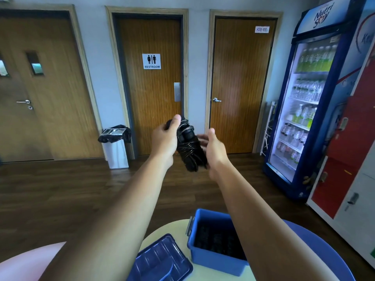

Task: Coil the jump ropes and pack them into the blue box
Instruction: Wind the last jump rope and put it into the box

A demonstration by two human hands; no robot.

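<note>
Both arms extend forward at chest height above the round pale worktop [162,228]. The left hand [165,138] is clamped on the upper part of a black jump rope bundle [189,148], the cord wound tightly round its two black handles, thumb pressed on the top end. The right hand [215,150] sits just beside the bundle on its right side, fingers spread and blurred; whether it touches the cord cannot be told. The two hands are close together with the bundle between them. Below the right forearm stands the open blue plastic box [213,258] on the worktop, with dark coiled items inside, too dim to make out singly. Below and between the forearms, left of the box, lies the dark blue ribbed plastic lid [160,262]. Beyond the hands, directly behind the bundle, is a brown wooden door [152,98] carrying a white sign [151,61] with two figure symbols and the word "RESTROOM". Behind and to the right of the right hand, a second wooden door [241,84] bears a small white label [262,29] reading "HOSE REEL". Far right of the right hand stands a blue glass-fronted drinks fridge [310,102] full of bottles, its header marked "Nutri Soy". Left of the left hand, a white waste bin with a black liner [116,147] stands on the dark wooden floor [60,189].
</note>
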